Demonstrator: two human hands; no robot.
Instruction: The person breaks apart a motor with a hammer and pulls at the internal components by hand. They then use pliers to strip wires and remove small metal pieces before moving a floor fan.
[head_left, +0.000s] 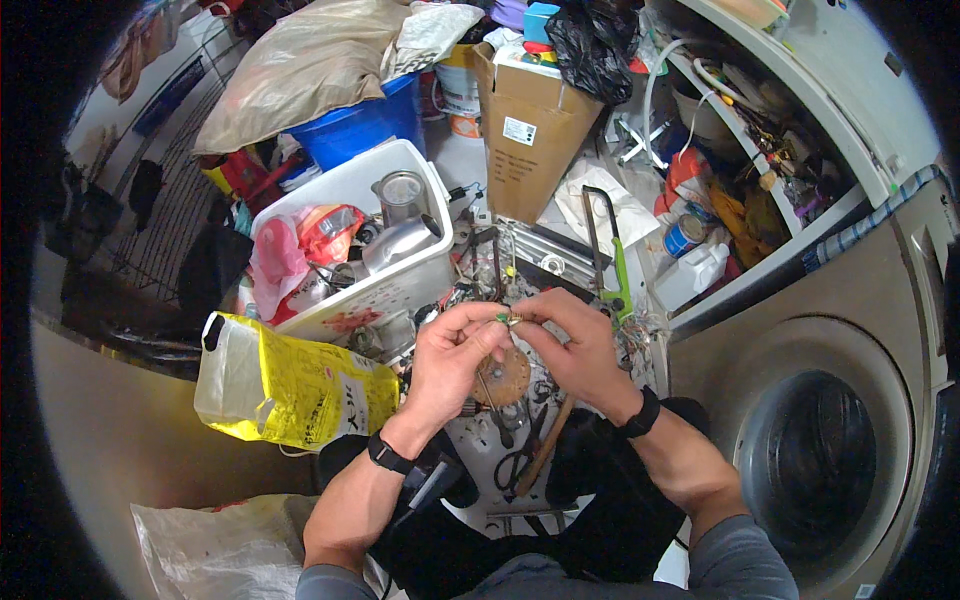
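In the middle of the view, my left hand (pixel 445 358) pinches a small green piece (pixel 503 318) between thumb and fingertips. Meeting it from the other side, my right hand (pixel 580 345) is closed on the brass-coloured end of the same piece, which is too small to make out its kind. Below my fingers lies a round brown disc (pixel 512 378), worn at its surface. Between my knees are black-handled scissors (pixel 512 468) and a wooden handle (pixel 549 445). Small scraps and tools surround the disc, partly hidden by my hands.
A white bin (pixel 425 270) with metal pots and bags stands front left, beside a yellow bag (pixel 310 390). Beyond are a cardboard box (pixel 530 130) and a blue tub (pixel 365 130). A green-handled hacksaw (pixel 617 280) leans near the right-hand shelf. A washing machine (pixel 715 355) stands right.
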